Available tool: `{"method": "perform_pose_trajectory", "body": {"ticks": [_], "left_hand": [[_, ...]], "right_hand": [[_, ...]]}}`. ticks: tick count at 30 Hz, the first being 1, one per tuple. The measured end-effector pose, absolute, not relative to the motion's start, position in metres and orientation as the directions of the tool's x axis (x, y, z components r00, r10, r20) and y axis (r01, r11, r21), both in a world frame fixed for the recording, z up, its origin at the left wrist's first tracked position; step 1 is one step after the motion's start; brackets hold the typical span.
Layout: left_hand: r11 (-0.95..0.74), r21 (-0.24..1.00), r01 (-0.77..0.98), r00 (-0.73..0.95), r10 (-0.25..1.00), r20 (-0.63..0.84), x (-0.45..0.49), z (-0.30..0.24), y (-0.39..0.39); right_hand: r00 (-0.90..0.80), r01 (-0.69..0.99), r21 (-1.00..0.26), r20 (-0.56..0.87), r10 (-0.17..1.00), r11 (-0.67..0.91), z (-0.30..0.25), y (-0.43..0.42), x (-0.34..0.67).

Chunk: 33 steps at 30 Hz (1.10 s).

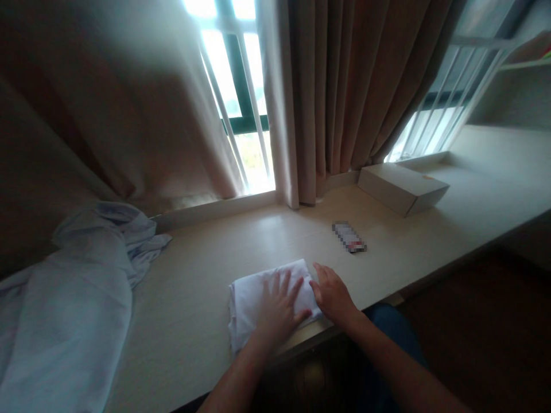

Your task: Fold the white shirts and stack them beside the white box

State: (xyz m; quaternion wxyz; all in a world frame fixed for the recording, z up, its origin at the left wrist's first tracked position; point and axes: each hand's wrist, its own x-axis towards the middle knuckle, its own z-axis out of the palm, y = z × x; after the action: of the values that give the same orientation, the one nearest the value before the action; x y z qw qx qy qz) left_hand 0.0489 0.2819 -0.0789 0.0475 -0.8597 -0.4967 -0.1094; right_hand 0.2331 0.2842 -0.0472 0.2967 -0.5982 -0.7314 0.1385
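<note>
Resting my open left hand (280,307) on folded white cloth (248,295), open right hand (333,293) beside, I see crumpled cloth (75,304) not yet folded.

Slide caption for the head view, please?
Left hand spread on a folded white cloth, right hand at its edge, on a desk by curtains.

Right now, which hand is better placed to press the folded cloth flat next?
Probably the left hand: it lies palm down, fingers spread, on top of the folded cloth. The right hand is only beside the cloth's right edge.
</note>
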Motion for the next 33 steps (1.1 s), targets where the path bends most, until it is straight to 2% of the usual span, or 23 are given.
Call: {"method": "perform_pose_trajectory", "body": {"ticks": [2,5,8,16,18,21,22,27,30,33], "left_hand": [[-0.513,0.023,0.858,0.496,0.839,0.224,0.049,-0.077,0.282],[-0.515,0.024,0.857,0.499,0.840,0.213,0.051,-0.071,0.282],[-0.502,0.040,0.864,0.485,0.851,0.201,0.054,-0.066,0.280],[-0.500,0.100,0.860,0.487,0.864,0.128,0.038,-0.065,0.290],[-0.389,0.091,0.917,0.379,0.919,0.107,0.012,-0.072,0.294],[-0.031,0.070,0.997,0.022,0.992,0.125,-0.035,-0.089,0.292],[0.026,0.070,0.997,-0.035,0.991,0.126,-0.048,-0.094,0.289],[0.099,0.049,0.994,-0.105,0.985,0.139,-0.066,-0.103,0.275],[0.088,0.046,0.995,-0.094,0.984,0.152,-0.059,-0.101,0.274],[0.076,0.051,0.996,-0.082,0.989,0.127,-0.059,-0.103,0.274]], "right_hand": [[-0.229,0.822,-0.443,0.321,0.919,0.359,-0.047,0.288,0.214],[-0.330,0.822,-0.400,0.244,0.912,0.405,-0.061,0.294,0.191],[-0.311,0.839,-0.411,0.175,0.934,0.356,-0.078,0.296,0.183],[-0.299,0.851,-0.409,0.140,0.944,0.330,-0.083,0.298,0.189],[-0.308,0.857,-0.392,0.130,0.943,0.334,-0.082,0.297,0.188],[-0.313,0.867,-0.362,0.137,0.940,0.342,-0.081,0.294,0.184],[-0.313,0.870,-0.356,0.137,0.940,0.342,-0.081,0.293,0.183],[-0.328,0.876,-0.329,0.126,0.936,0.352,-0.082,0.295,0.181],[-0.330,0.877,-0.313,0.159,0.931,0.364,-0.076,0.299,0.169],[-0.438,0.803,-0.333,0.233,0.868,0.495,-0.066,0.301,0.138]]}}
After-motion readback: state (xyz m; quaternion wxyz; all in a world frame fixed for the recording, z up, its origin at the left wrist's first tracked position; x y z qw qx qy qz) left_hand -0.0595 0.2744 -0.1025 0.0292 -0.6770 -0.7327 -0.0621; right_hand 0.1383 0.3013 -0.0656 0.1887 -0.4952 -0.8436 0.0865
